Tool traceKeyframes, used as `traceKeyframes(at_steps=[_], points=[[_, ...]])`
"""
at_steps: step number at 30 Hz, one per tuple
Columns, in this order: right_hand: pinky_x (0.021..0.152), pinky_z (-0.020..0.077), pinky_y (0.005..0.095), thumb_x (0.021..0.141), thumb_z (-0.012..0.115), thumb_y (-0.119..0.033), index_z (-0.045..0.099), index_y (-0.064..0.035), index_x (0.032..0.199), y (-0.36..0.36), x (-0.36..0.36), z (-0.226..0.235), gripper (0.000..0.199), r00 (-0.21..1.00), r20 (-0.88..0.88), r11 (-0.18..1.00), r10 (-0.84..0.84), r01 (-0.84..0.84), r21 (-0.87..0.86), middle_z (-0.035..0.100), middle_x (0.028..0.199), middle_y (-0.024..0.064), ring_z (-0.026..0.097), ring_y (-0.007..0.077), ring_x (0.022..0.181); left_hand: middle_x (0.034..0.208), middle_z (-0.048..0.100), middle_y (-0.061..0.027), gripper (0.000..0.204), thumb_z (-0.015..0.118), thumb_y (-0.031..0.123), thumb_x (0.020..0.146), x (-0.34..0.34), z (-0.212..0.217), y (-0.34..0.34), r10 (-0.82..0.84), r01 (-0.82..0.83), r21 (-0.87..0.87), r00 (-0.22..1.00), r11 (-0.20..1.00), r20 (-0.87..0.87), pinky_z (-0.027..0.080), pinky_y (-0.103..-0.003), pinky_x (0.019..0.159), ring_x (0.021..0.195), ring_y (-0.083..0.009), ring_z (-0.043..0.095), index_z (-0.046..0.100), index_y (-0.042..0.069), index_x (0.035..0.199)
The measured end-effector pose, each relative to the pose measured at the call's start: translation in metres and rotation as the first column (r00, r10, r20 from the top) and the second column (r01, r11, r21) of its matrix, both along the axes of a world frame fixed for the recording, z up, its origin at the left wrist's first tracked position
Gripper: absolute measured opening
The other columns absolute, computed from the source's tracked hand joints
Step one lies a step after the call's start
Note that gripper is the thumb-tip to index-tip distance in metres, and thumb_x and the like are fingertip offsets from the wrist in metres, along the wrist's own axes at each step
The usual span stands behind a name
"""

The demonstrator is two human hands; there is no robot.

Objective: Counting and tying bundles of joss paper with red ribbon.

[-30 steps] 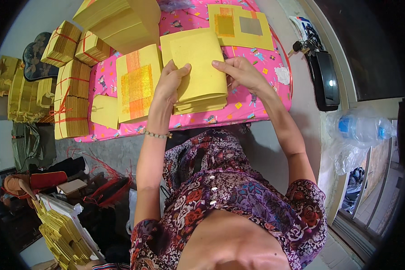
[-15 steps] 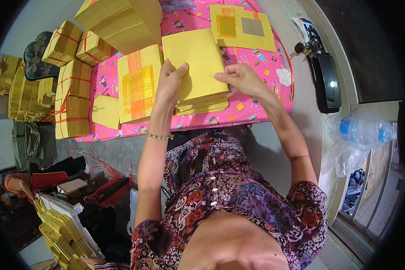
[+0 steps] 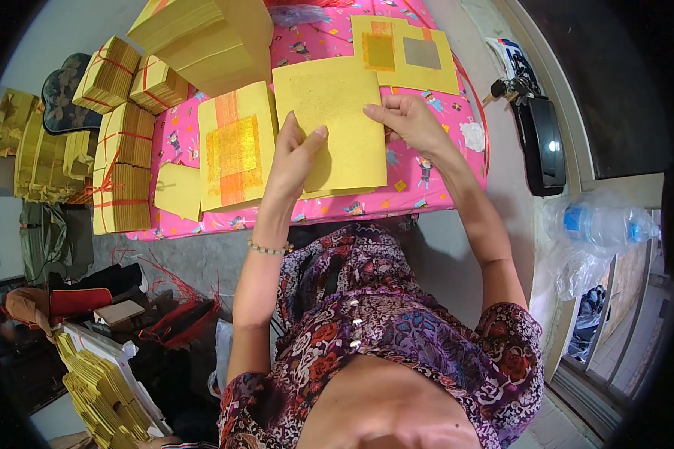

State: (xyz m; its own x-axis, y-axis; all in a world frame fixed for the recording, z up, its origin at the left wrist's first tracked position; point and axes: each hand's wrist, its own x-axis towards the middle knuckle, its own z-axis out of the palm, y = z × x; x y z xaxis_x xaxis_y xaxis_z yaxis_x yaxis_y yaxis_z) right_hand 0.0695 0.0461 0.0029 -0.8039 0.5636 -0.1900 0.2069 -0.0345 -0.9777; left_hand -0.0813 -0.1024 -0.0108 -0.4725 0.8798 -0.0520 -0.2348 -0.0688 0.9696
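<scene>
A blank yellow paper sheet [image 3: 341, 112], seemingly folded, lies between my two hands over the near side of the table. My left hand [image 3: 296, 153] pinches its left side, thumb on the face. At the upper right edge, my right hand [image 3: 412, 123] holds it between the thumb and curled fingers. Only a sliver of the yellow paper underneath shows along the bottom. Just left of my left hand is a stack of yellow paper [image 3: 210, 153], whose top sheet bears an orange band and a shiny gold square.
A pink patterned cloth [image 3: 438, 191] covers the table. Bundles tied with red string [image 3: 123, 168] line its left side, beside a tall yellow paper stack [image 3: 225, 52]. Printed sheets [image 3: 430, 71] lie at the far right. A smaller yellow piece [image 3: 178, 191] sits near the front edge.
The sheet has come down toward me, covering most of the paper that showed below it. My left hand moved slightly nearer and to the right; my right hand shifted slightly.
</scene>
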Motion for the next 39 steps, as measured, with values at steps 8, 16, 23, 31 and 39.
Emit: traceKeyframes(at_steps=[8, 16, 23, 31, 39], points=[[0.054, 0.048, 0.0205, 0.09, 0.061, -0.034, 0.064, -0.0025, 0.097, 0.001, 0.003, -0.006, 0.032, 0.996, 0.059, 0.998, 0.065, -0.065, -0.016, 0.067, 0.08, 0.0029, 0.062, 0.007, 0.067, 0.12, 0.055, -0.0116, 0.039, 0.053, 0.003, 0.09, -0.001, 0.001, -0.003, 0.033, -0.032, -0.014, 0.995, 0.999, 0.09, 0.043, -0.03, 0.091, 0.108, -0.0166, 0.054, 0.041, -0.002, 0.127], [0.054, 0.0477, 0.0202, 0.09, 0.062, -0.032, 0.064, -0.0044, 0.099, 0.018, 0.011, 0.005, 0.029, 0.999, -0.022, 0.999, -0.043, 0.043, -0.016, 0.067, 0.084, 0.0037, 0.062, 0.0079, 0.066, 0.121, 0.055, -0.0121, 0.045, 0.053, 0.003, 0.09, 0.005, 0.01, -0.001, -0.143, 0.141, -0.04, 0.989, 0.989, -0.046, 0.044, -0.029, 0.089, 0.107, -0.0164, 0.054, 0.038, -0.002, 0.132], [0.057, 0.05, 0.0207, 0.089, 0.061, -0.028, 0.059, -0.0068, 0.108, 0.028, 0.033, 0.015, 0.028, 0.999, 0.01, 0.997, -0.031, 0.03, 0.075, 0.066, 0.085, 0.0, 0.062, 0.0067, 0.067, 0.12, 0.056, -0.0128, 0.044, 0.055, 0.006, 0.09, 0.004, 0.023, 0.018, -0.294, 0.283, -0.145, 0.954, 0.948, -0.057, 0.046, -0.029, 0.088, 0.105, -0.017, 0.056, 0.041, -0.002, 0.131], [0.066, 0.0548, 0.0253, 0.093, 0.057, -0.021, 0.052, -0.0049, 0.113, 0.072, 0.091, -0.037, 0.027, 0.84, -0.172, 0.856, -0.515, 0.516, -0.043, 0.063, 0.097, 0.0066, 0.064, 0.0123, 0.082, 0.102, 0.058, -0.0056, 0.039, 0.059, 0.018, 0.091, -0.006, 0.016, 0.026, -0.124, 0.11, -0.094, 0.98, 0.989, -0.155, 0.049, -0.028, 0.079, 0.091, -0.0129, 0.058, 0.048, 0.003, 0.125], [0.064, 0.0565, 0.0278, 0.093, 0.054, -0.016, 0.047, 0.0037, 0.109, 0.051, 0.125, -0.128, 0.026, 0.746, -0.025, 0.742, -0.666, 0.665, 0.078, 0.058, 0.1, 0.0123, 0.063, 0.0177, 0.08, 0.096, 0.061, -0.0045, 0.026, 0.062, 0.009, 0.087, -0.014, -0.007, -0.026, 0.027, -0.062, -0.07, 0.906, 0.996, -0.423, 0.047, -0.025, 0.075, 0.085, -0.01, 0.057, 0.058, 0.005, 0.112]])
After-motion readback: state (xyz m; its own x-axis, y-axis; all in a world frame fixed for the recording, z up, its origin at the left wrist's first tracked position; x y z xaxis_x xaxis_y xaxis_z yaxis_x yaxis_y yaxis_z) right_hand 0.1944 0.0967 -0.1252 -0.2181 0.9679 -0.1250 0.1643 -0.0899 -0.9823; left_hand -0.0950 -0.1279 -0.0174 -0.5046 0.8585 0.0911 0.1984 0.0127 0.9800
